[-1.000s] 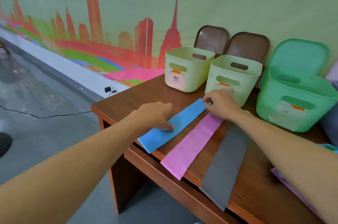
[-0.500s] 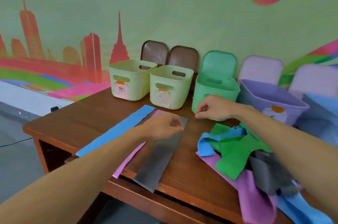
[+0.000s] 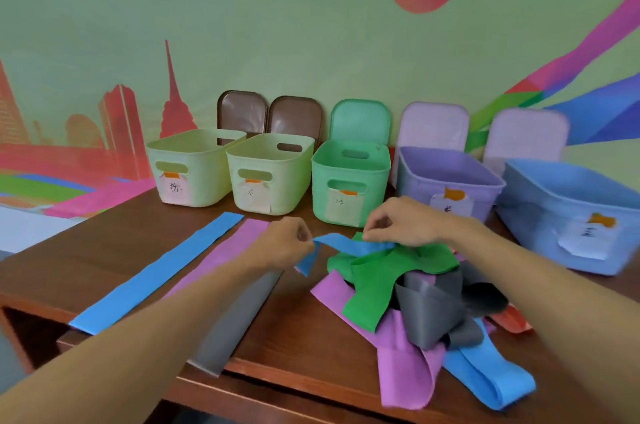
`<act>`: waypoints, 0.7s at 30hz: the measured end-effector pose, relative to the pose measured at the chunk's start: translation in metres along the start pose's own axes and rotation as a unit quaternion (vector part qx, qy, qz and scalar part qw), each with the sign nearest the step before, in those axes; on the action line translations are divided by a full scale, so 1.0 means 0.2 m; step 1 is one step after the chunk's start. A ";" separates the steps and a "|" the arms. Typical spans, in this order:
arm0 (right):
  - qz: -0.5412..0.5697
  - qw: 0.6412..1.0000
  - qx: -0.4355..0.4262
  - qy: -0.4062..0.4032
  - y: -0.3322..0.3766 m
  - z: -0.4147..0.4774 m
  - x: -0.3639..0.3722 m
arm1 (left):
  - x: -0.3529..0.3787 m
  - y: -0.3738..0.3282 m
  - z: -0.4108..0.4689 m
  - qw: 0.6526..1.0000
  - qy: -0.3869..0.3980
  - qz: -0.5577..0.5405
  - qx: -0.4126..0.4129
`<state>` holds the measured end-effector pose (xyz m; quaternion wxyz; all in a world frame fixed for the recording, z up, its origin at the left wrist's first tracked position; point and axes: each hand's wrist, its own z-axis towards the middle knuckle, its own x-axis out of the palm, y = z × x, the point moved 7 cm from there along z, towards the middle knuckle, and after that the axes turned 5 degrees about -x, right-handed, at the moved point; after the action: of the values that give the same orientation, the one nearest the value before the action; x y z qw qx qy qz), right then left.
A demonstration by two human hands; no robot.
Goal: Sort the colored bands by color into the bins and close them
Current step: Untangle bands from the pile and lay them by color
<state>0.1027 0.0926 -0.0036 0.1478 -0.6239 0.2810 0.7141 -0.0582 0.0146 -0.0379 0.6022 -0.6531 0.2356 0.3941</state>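
A: Flat strips, left side of counter?
B: Three side by side: blue strip, pink strip, grey strip.
A: Hands?
B: Left hand pinches one end of a blue band; right hand pinches it further along. Band spans between them, just above the tangled pile.
A: Bins?
B: Green bin directly behind the hands, lid up.

Soft even light, slight blur, wide-angle warping

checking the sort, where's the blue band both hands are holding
In the head view it sits centre frame: the blue band is pinched between the left hand and right hand, over the tangled pile, before the green bin.
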 end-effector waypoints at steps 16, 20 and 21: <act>0.177 0.979 -0.020 -0.097 0.20 0.05 -0.08 | -0.38 -0.27 0.00 0.985 -0.123 0.004 0.120; 0.170 0.974 -0.031 -0.148 0.24 0.08 -0.13 | -0.48 -0.33 0.02 0.982 -0.129 -0.002 0.141; 0.159 0.973 -0.029 -0.163 0.23 0.08 -0.15 | -0.50 -0.34 0.03 0.982 -0.121 -0.005 0.146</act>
<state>0.0691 0.0692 0.0373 0.0580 -0.4504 0.3285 0.8282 -0.0637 0.0154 0.0829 0.7172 -0.5063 0.2129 0.4289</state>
